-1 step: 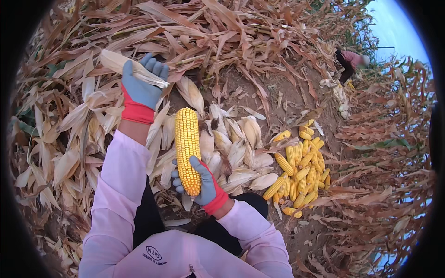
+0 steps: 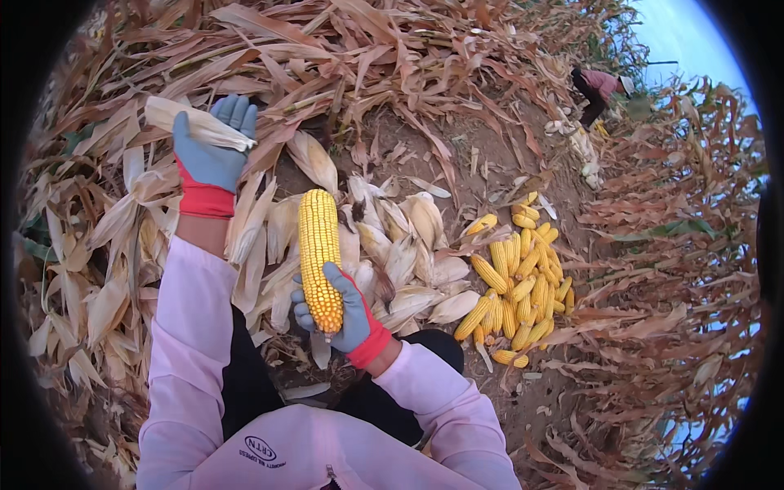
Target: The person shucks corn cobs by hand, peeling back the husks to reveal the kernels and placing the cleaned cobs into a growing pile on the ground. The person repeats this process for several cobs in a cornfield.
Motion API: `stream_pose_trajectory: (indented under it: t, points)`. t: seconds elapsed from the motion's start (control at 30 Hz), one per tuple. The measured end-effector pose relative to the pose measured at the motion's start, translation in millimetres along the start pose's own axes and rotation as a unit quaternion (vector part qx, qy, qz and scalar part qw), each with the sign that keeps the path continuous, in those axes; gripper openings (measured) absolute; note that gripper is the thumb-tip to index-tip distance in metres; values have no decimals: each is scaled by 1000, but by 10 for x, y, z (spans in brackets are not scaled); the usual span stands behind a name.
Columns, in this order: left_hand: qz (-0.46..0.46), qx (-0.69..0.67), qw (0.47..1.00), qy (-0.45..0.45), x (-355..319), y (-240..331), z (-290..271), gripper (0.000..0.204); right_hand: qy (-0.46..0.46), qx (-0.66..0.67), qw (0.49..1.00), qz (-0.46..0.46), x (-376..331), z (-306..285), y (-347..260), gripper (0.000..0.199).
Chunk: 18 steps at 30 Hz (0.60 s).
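Observation:
My right hand point(image 2: 347, 318), in a grey glove with a red cuff, is wrapped round the lower end of a bare yellow corn cob point(image 2: 319, 253). The cob stands nearly upright in the view, its kernels fully showing. Up and to the left, my left hand point(image 2: 211, 151), gloved alike, has a dry, pale corn husk point(image 2: 196, 124) lying across it. The thumb crosses over the husk, while the other fingers stretch upward behind it.
Several husked cobs point(image 2: 523, 282) lie piled on the soil to the right. Unhusked ears point(image 2: 408, 237) and loose husks are heaped before my knees. Dry stalks point(image 2: 392, 49) spread beyond. A bent-over person point(image 2: 600, 86) is at the far right, beside standing corn point(image 2: 686, 245).
My left hand has shifted left with the husk, its fingers a little straighter. The cob and right hand sit slightly farther left; the whole view has shifted a little too.

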State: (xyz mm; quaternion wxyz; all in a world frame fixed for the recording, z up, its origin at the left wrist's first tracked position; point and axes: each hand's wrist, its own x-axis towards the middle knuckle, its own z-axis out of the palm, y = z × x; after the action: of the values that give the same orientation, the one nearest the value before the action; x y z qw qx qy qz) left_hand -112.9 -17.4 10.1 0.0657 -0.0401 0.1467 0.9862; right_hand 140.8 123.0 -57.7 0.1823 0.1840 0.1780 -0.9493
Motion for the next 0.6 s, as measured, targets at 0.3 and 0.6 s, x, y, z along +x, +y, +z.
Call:
stream_pose_trajectory:
  t: [0.3, 0.6]
  points:
    - [-346, 122, 923, -117, -320, -390, -293, 65, 82, 88, 988, -92, -109, -243, -398, 48]
    - [-297, 205, 928, -96, -452, -303, -216, 55, 135, 176, 739, -636, -872, -707, -1933, 38]
